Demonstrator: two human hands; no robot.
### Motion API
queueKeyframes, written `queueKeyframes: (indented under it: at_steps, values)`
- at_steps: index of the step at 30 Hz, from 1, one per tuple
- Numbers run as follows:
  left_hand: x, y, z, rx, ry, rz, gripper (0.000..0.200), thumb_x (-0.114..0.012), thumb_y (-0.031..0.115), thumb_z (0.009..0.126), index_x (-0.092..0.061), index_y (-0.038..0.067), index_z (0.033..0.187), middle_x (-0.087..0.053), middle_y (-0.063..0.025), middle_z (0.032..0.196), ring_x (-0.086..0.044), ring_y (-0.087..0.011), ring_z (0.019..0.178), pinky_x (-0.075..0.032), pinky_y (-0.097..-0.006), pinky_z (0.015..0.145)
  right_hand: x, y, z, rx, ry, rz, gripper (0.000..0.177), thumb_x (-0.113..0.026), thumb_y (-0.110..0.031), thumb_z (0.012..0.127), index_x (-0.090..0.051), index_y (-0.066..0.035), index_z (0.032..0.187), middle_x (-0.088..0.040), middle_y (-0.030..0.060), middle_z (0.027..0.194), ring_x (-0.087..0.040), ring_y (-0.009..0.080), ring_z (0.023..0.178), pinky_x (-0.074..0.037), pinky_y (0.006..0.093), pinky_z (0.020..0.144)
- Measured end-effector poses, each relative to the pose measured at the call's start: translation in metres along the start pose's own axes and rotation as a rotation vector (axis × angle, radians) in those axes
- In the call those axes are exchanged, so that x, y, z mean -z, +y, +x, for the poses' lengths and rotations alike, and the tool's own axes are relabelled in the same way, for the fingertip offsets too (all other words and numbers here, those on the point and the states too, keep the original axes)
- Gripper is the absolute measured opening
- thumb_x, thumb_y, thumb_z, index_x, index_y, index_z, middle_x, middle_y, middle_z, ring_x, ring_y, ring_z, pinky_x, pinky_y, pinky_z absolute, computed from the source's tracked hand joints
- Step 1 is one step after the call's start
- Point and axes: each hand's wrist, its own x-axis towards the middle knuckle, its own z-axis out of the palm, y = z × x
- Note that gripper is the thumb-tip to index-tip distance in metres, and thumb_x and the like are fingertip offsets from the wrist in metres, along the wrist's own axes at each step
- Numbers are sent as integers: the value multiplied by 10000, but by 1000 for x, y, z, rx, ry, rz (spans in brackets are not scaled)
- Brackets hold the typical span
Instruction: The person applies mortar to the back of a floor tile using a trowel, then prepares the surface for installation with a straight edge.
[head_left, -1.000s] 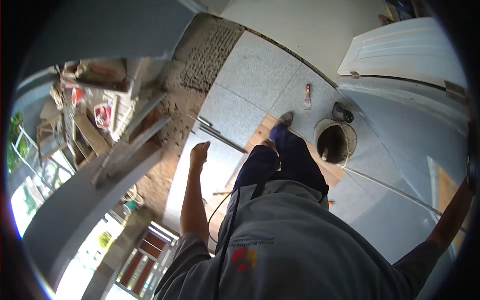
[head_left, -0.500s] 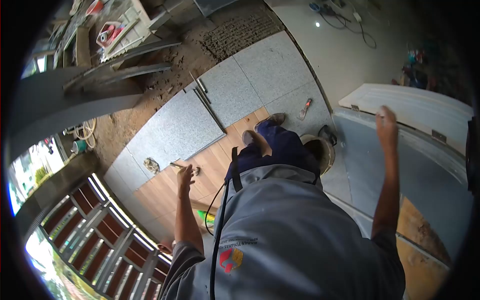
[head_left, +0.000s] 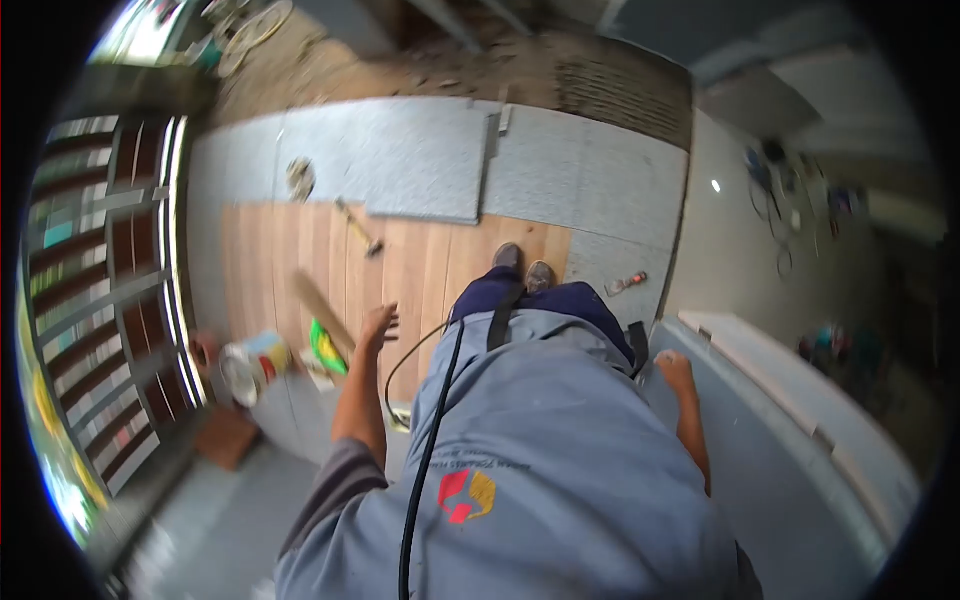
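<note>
Footing: the person stands with both shoes [head_left: 522,268] on the plank floor [head_left: 420,270], close to its seam with the grey tiles [head_left: 400,160].

Left hand [head_left: 380,325]: held out to the side, fingers spread wide, holding nothing. It is above the planks. The nearest thing is a wooden batten [head_left: 322,308] lying aslant, with a green item [head_left: 326,348] and a tin [head_left: 246,368] just beside the batten's near end.

Right hand [head_left: 676,370]: set against the grey wall [head_left: 770,480], next to the white door [head_left: 800,395]. Its fingers look curled, but whether they enclose anything cannot be told.

Other items: a hammer [head_left: 358,230] lies on the planks well ahead of the left hand. A scraper [head_left: 625,284] lies on the tile to the right of the shoes. A black cable [head_left: 425,450] runs down the shirt and loops out at the left hip.

Assessment: the step in hand appears to be a change of stance, braced on the wall. To do it well:
- Bear firmly on the wall with the right hand.
- Keep weight over both feet.
- Keep the left hand clear of the cable loop.
- Place each step away from the batten, the tin and the tile seam.
</note>
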Motion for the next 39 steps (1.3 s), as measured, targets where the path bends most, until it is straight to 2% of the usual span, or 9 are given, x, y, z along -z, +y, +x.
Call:
queueKeyframes:
  at_steps: [3, 10, 11, 15, 22, 26, 29, 34, 39]
  values:
    - [-10, -45, -12, 1, 41, -131, 618, -626, 438, 904, -527, 19, 1347, -586, -189, 1296, -573, -340, 1178, -527, -562, 876, -13, 14, 28, 26, -56, -16, 310, -596, -284, 861, -718, -11, 942, -688, 136, 784, -663, 217, 687, -532, 342, 606]
    - [-51, -140, -66, 126, 24, -216, 487, -636, 416, 901, -608, 29, 1195, -636, -141, 1138, -612, -241, 996, -533, -480, 766, 45, -5, 78, 32, -59, -27, 293, -606, -269, 861, -696, 3, 925, -646, 83, 736, -617, 145, 638, -512, 294, 551]
    - [-57, -151, -72, 139, 27, -304, 380, -634, 390, 909, -619, 56, 1090, -628, -75, 932, -583, -165, 780, -498, -421, 643, 52, -13, 80, 28, -61, -38, 289, -607, -263, 861, -694, 4, 926, -643, 79, 734, -612, 142, 636, -510, 290, 551]
    - [-70, -216, -64, 24, -74, -481, 211, -599, 342, 944, -544, 155, 862, -447, 48, 638, -413, -94, 501, -369, -338, 485, 66, -40, 87, 40, -92, -53, 281, -604, -249, 867, -690, 7, 947, -630, 65, 725, -596, 130, 630, -500, 276, 551]
    - [-59, -258, -92, 191, -90, -677, 230, -605, 374, 937, -525, 175, 856, -438, 49, 668, -424, -100, 512, -381, -336, 480, 38, -36, 117, 69, -215, 10, 186, -595, -196, 871, -616, -31, 790, -569, 30, 669, -539, 102, 550, -450, 262, 495]
    - [-48, -259, -100, 153, 144, -644, 261, -622, 406, 911, -574, 151, 940, -535, 5, 764, -522, -153, 646, -499, -417, 621, 18, -56, 113, 5, -285, 59, 225, -607, -243, 853, -639, -20, 863, -617, 76, 743, -619, 167, 629, -519, 303, 544]
    - [-34, -271, -89, 143, 200, -634, 327, -638, 425, 894, -596, 122, 1011, -590, -24, 820, -569, -191, 730, -520, -466, 701, 12, -118, 77, 116, -350, -122, 214, -592, -225, 851, -641, -24, 906, -619, 70, 785, -621, 174, 636, -525, 303, 544]
    - [-12, -327, -94, 182, 224, -719, 364, -646, 417, 886, -612, 90, 1043, -622, -71, 921, -599, -223, 802, -532, -491, 675, -33, -131, 136, 375, -492, -163, 193, -582, -204, 844, -648, -35, 910, -611, 55, 762, -603, 156, 617, -520, 289, 530]
    - [15, -381, -120, 257, 274, -844, 387, -656, 402, 885, -625, 77, 1094, -631, -91, 985, -606, -242, 861, -550, -529, 702, -92, -248, 116, 164, -390, -99, 175, -583, -210, 873, -659, -53, 882, -628, 50, 753, -616, 143, 629, -521, 276, 539]
